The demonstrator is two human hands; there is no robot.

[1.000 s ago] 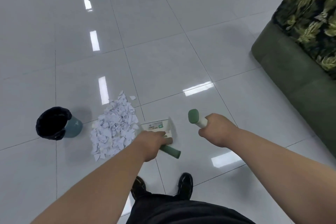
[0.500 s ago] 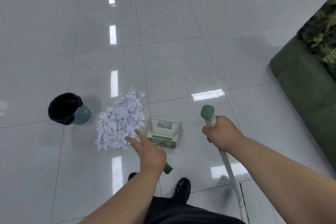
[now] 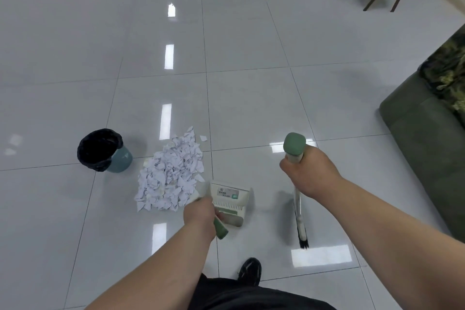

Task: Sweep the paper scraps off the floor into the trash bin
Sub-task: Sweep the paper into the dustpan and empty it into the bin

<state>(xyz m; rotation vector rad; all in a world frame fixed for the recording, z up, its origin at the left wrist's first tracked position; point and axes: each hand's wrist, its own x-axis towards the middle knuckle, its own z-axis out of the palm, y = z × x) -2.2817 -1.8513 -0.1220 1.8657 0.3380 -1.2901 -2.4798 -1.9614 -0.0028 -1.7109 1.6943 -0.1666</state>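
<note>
My left hand curls round the dustpan handle, just right of the paper scraps. My right hand clamps the broom. The trash bin stands left of the scraps.

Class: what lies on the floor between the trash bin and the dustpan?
The heap of paper scraps, between trash bin and dustpan; the head view shows it.

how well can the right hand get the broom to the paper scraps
Probably not directly: the right hand holds the broom right of the dustpan, which the left hand grips between it and the paper scraps. The floor beyond the dustpan looks free.
</note>
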